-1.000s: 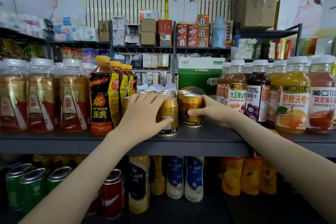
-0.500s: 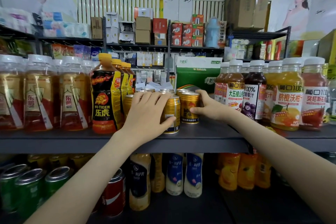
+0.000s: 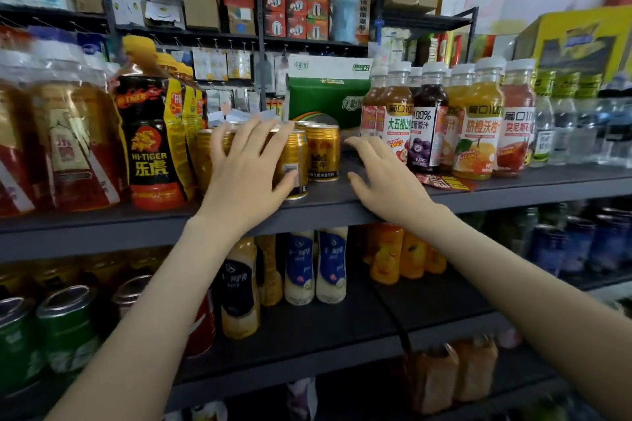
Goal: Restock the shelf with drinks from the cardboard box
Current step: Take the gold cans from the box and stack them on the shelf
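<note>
On the middle shelf [image 3: 513, 188], gold cans [image 3: 323, 152] stand between tiger bottles [image 3: 150, 147] at 9 o'clock and juice bottles [image 3: 478, 133] at 3 o'clock. Left grip [image 3: 246, 167] lies spread over the front cans, fingers straight, thumb touching one. Right grip [image 3: 386, 178] hovers slack and empty at the cans' 4 o'clock, apart from them.

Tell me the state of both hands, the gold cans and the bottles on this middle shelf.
Left hand: open, fingers spread across the front gold metal cans
Right hand: open, holding nothing
Rightmost gold can: upright, not held
Black-and-yellow plastic bottle: upright, capped
Orange juice bottle with white cap: upright, capped
</note>
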`<state>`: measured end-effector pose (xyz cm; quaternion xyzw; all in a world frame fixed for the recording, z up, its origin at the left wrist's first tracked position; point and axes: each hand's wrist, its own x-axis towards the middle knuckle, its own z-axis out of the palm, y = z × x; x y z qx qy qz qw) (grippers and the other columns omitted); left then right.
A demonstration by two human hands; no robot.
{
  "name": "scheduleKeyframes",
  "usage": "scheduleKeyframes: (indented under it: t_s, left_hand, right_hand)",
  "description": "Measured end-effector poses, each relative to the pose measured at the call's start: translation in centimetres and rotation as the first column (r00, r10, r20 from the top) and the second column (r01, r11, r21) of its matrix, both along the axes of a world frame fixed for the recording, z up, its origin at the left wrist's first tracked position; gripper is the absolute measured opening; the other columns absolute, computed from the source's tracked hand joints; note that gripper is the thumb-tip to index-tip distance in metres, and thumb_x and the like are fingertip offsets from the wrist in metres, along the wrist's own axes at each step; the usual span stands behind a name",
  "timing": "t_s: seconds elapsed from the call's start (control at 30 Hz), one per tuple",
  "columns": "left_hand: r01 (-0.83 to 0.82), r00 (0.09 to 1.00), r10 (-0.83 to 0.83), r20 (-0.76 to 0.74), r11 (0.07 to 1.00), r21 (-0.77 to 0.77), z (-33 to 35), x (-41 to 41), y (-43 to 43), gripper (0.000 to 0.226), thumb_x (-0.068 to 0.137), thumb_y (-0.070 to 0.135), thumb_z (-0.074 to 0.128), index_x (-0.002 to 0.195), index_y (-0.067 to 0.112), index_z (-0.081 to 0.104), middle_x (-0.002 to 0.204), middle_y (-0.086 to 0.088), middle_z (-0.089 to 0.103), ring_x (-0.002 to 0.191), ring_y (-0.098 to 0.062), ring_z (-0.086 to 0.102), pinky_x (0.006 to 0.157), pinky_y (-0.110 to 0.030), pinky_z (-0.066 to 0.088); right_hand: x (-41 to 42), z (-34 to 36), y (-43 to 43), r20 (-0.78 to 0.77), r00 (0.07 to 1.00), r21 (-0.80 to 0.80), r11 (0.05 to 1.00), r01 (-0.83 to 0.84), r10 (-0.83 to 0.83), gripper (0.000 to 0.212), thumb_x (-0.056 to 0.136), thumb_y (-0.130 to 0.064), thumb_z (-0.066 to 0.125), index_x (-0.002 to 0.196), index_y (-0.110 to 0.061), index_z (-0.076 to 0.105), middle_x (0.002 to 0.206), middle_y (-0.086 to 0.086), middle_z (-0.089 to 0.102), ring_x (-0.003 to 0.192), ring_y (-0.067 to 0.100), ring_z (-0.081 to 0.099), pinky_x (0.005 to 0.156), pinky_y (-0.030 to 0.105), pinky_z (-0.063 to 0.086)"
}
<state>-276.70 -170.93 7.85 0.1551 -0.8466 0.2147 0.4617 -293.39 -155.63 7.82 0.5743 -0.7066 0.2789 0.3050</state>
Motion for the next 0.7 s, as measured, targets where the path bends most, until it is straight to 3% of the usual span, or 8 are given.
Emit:
scheduleKeyframes:
  t_s: [0.17, 0.27, 0.47, 0.57, 0.63, 0.67, 0.7]
  left_hand:
    - [0.016, 0.998, -0.014, -0.065, 1.0, 0.027, -2.3, 2.3, 3.2, 0.053, 0.087, 0.034, 0.053, 0.136, 0.017, 0.048, 0.147, -0.013, 0.039, 0.14, -0.029, 0.028, 0.111, -0.047, 0.007]
    - [0.045, 0.994, -0.031, -0.1, 0.99, 0.13, -5.8, 5.0, 6.0, 0.046, 0.088, 0.033, 0.05, 0.129, 0.015, 0.055, 0.141, -0.014, 0.047, 0.134, -0.029, 0.037, 0.108, -0.045, 0.016]
    - [0.078, 0.993, -0.107, 0.054, 0.92, 0.385, -17.9, 14.1, 12.3, 0.04, 0.09, 0.03, 0.048, 0.122, 0.009, 0.06, 0.125, -0.01, 0.058, 0.118, -0.024, 0.047, 0.098, -0.034, 0.033]
    - [-0.103, 0.975, -0.034, 0.219, 0.805, 0.584, -24.7, 21.4, 15.5, 0.039, 0.093, 0.031, 0.048, 0.127, 0.012, 0.055, 0.129, -0.006, 0.055, 0.12, -0.022, 0.045, 0.098, -0.038, 0.042]
    - [-0.22, 0.951, -0.002, 0.309, 0.701, 0.679, -27.3, 23.7, 16.6, 0.044, 0.095, 0.029, 0.05, 0.136, 0.014, 0.046, 0.137, -0.003, 0.048, 0.126, -0.021, 0.042, 0.102, -0.034, 0.037]
    - [-0.383, 0.919, 0.149, 0.365, 0.565, 0.731, -30.0, 31.4, 18.6, 0.047, 0.096, 0.03, 0.05, 0.139, 0.015, 0.043, 0.139, -0.003, 0.046, 0.128, -0.021, 0.041, 0.103, -0.032, 0.035]
    - [-0.495, 0.869, 0.235, 0.436, 0.42, 0.76, -31.5, 35.9, 20.2, 0.049, 0.095, 0.03, 0.05, 0.14, 0.014, 0.041, 0.14, -0.004, 0.045, 0.128, -0.022, 0.041, 0.103, -0.031, 0.035]
  right_hand:
    - [4.0, -2.3, 3.2, -0.016, 0.999, -0.003, 0.999, -0.045, 0.045, 0.047, 0.093, -0.012, 0.055, 0.138, -0.006, 0.042, 0.131, 0.009, 0.049, 0.122, 0.022, 0.044, 0.1, 0.023, 0.033]
    - [7.4, -4.9, 5.0, -0.013, 0.99, 0.011, 0.99, -0.139, 0.139, 0.044, 0.092, -0.008, 0.055, 0.134, -0.004, 0.045, 0.128, 0.011, 0.052, 0.117, 0.023, 0.047, 0.095, 0.023, 0.036]
    - [13.9, -13.5, 7.2, 0.123, 0.943, 0.149, 0.934, -0.325, 0.308, 0.041, 0.093, -0.007, 0.056, 0.132, -0.002, 0.048, 0.124, 0.012, 0.054, 0.111, 0.024, 0.052, 0.088, 0.019, 0.036]
    - [18.8, -18.8, 6.5, 0.252, 0.898, 0.277, 0.862, -0.424, 0.361, 0.041, 0.096, -0.012, 0.054, 0.135, -0.005, 0.045, 0.127, 0.009, 0.052, 0.114, 0.022, 0.049, 0.088, 0.018, 0.034]
    - [20.3, -21.1, 6.3, 0.28, 0.886, 0.333, 0.828, -0.451, 0.371, 0.039, 0.096, -0.013, 0.052, 0.134, -0.005, 0.046, 0.125, 0.009, 0.051, 0.116, 0.026, 0.05, 0.088, 0.021, 0.036]
    - [27.3, -23.8, 4.5, 0.324, 0.796, 0.393, 0.693, -0.604, 0.51, 0.041, 0.097, -0.014, 0.051, 0.137, -0.006, 0.043, 0.127, 0.008, 0.05, 0.118, 0.026, 0.049, 0.089, 0.022, 0.036]
    - [31.8, -26.1, 3.5, 0.372, 0.763, 0.485, 0.59, -0.646, 0.529, 0.045, 0.098, -0.017, 0.05, 0.141, -0.009, 0.039, 0.134, 0.005, 0.047, 0.121, 0.024, 0.049, 0.088, 0.021, 0.037]
